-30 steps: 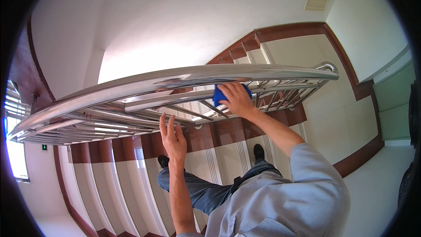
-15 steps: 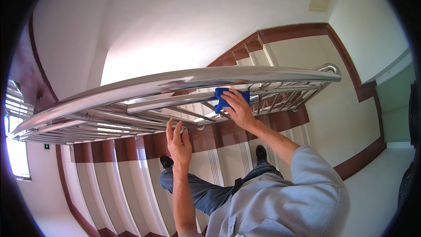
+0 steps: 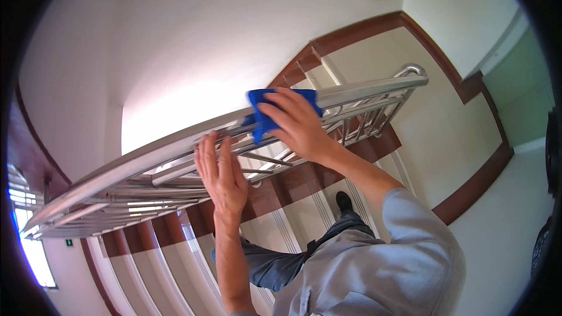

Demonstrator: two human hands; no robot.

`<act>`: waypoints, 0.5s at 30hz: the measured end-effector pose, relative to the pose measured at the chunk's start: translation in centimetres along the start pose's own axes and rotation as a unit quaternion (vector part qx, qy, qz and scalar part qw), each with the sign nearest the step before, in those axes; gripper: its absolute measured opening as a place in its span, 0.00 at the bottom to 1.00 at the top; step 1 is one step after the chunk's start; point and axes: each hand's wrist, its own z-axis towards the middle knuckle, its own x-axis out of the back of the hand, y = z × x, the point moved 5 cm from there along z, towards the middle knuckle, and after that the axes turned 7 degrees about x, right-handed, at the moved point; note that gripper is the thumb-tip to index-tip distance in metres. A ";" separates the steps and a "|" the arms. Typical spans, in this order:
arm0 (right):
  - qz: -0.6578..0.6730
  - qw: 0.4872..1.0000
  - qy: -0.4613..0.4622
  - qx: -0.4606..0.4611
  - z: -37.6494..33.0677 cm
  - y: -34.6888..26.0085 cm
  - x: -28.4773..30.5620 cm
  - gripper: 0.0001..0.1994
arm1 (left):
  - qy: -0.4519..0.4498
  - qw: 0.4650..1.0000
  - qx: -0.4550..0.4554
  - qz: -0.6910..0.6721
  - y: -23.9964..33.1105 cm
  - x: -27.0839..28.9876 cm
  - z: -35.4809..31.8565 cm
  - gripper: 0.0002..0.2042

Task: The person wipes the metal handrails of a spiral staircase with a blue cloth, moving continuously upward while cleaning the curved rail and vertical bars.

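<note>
1. The left hand (image 3: 221,177) lies open and flat against the rail (image 3: 175,152), gripping nothing.
2. The right hand (image 3: 297,122) presses the blue cloth (image 3: 263,118) on the rail's top, fingers spread, not clenched.
3. Best to keep the cloth wrapped over the tube and the left hand braced.

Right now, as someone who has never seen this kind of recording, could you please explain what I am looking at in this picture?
This is one view from a wide fisheye camera worn on a person's head, looking down, so straight edges bend. No machine is involved: the two forearms are the wearer's own. The right hand presses a blue cloth on the top bar of a shiny metal stair railing. The left hand rests flat against the railing lower down. Below lie brown and pale stair steps, with the person's dark shoe on one.
</note>
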 end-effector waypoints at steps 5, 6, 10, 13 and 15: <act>-0.051 0.998 -0.045 0.016 1.8 1.8 -4.2 0.31 | -0.062 0.993 0.051 0.082 0.2 -2.2 3.2 0.22; -0.038 0.998 -0.054 0.010 1.4 2.2 -4.3 0.31 | -0.069 0.993 0.047 0.086 0.4 -2.7 3.4 0.22; -0.031 0.999 -0.020 0.035 0.1 3.3 -3.5 0.31 | -0.113 0.984 0.045 0.127 0.8 -4.7 3.8 0.23; -0.047 0.997 -0.054 0.006 -1.5 5.4 -2.4 0.32 | -0.126 0.976 0.039 0.172 1.2 -5.3 3.9 0.23; -0.080 0.995 -0.052 -0.012 -3.4 7.2 -0.5 0.31 | -0.143 0.975 0.038 0.168 1.6 -5.8 4.0 0.22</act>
